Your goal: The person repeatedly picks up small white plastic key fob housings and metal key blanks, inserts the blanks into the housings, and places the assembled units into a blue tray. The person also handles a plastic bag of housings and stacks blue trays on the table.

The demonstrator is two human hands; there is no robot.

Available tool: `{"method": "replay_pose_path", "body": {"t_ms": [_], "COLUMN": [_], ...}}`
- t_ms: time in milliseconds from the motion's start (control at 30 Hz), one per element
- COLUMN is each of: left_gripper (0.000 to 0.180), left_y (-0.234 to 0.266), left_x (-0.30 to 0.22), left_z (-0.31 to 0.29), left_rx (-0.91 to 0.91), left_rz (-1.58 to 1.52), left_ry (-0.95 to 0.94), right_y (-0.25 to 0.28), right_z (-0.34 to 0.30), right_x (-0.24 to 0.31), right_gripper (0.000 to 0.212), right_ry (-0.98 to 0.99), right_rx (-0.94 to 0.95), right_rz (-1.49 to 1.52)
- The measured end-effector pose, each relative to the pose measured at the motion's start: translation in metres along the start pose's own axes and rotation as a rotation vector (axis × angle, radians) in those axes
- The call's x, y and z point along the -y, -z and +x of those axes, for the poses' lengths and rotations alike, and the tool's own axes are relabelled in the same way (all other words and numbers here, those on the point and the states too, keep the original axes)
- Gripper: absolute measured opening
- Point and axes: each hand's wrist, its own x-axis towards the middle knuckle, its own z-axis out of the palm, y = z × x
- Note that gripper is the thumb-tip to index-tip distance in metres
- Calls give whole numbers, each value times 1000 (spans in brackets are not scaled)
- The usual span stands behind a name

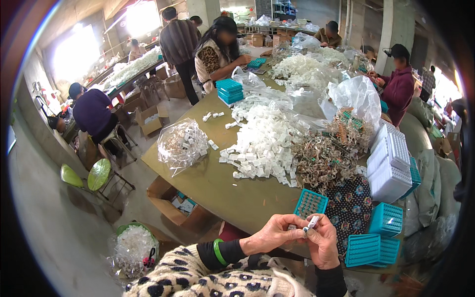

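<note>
My left hand (275,233), with a green bangle at its wrist, and my right hand (324,243) meet low in the picture, over the table's near edge. Pinched in the right fingers is a small white plastic housing (313,221); a tiny dark part shows at its lower end, where the left fingertips touch. Another bit of white plastic (292,227) shows within the left fingers. Just beyond the hands lies a teal tray (310,203) holding rows of small parts. A large heap of white plastic housings (264,141) and a tangle of coppery metal parts (329,156) lie farther off.
Stacked white trays (390,166) and teal trays (363,250) stand on the right by a dark patterned cloth (350,210). A clear bag of parts (182,143) sits left on the table (217,190). Below are an open carton (175,205) and a green chair (99,174). Several people work around.
</note>
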Motion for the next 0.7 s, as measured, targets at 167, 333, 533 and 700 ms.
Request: {"method": "replay_pose_path", "body": {"t_ms": [167,333,533,700], "left_gripper": [23,22,15,16], "left_y": [-15,-22,-34,-31], "left_x": [15,22,15,6], "left_z": [6,11,9,7], "left_rx": [-33,-50,-77,-187], "left_rz": [-35,-8,-103,-177], "left_ry": [-48,-88,-52,40], "right_y": [9,16,5,3], "right_z": [-7,-10,-13,-8], "right_x": [6,9,11,27], "right_gripper": [34,34,43,29], "right_ry": [-51,-30,219,304], "right_rx": [-23,-34,-83,-158], "right_rz": [133,147,-163,-655]}}
